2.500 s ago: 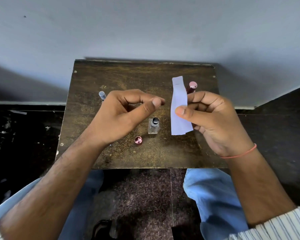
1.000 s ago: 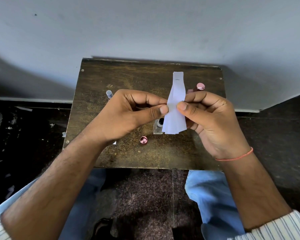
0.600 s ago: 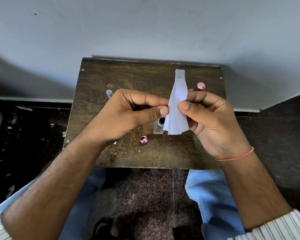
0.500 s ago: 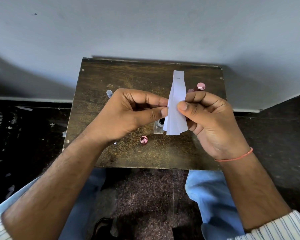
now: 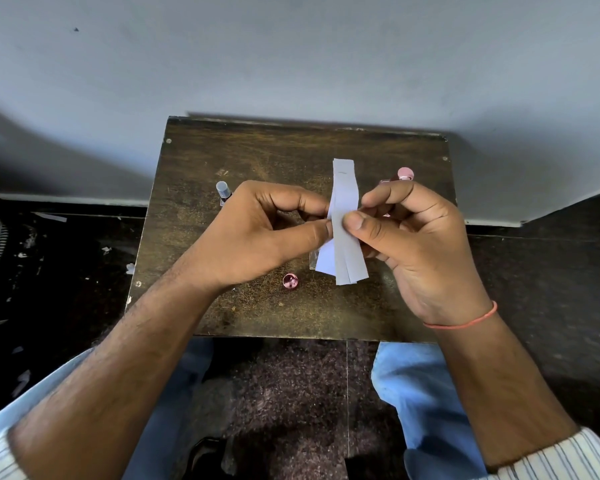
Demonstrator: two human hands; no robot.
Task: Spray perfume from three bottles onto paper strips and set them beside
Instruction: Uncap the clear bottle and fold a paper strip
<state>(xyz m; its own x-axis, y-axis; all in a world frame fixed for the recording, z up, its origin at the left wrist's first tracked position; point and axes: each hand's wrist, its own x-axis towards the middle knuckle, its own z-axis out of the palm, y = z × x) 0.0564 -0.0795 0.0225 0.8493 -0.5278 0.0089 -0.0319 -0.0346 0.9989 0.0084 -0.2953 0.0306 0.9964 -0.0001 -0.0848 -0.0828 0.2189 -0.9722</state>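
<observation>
Since the earlier frames the left hand (image 5: pixel 257 237) has come across to the paper strips (image 5: pixel 343 223), and the bundle, which was a single flat piece in the right hand (image 5: pixel 420 244), now fans apart at its near end into separate leaves. Both hands pinch the strips at mid-length, thumb against forefinger on each side, holding them upright above the middle of the small wooden table (image 5: pixel 257 157); the left thumb and forefinger are closed on the left edge, the right thumb presses the front face with the other fingers curled behind. That reads as peeling one strip off the stack, so spraying has probably not begun for this strip, and how many strips are already done cannot be judged. How many leaves the bundle holds is hard to count where they overlap. Just behind the fanned end a clear glass bottle (image 5: pixel 313 263) shows only as a sliver, its top hidden by paper. Near it, toward the person, a loose pink cap (image 5: pixel 290 281) lies on the table. At the far left a bottle with a pale cap (image 5: pixel 223 191) peeks out behind the left knuckles; at the far right a pink-topped bottle (image 5: pixel 405 174) is mostly covered by the right fingers. No sprayed strips can be seen set aside.
</observation>
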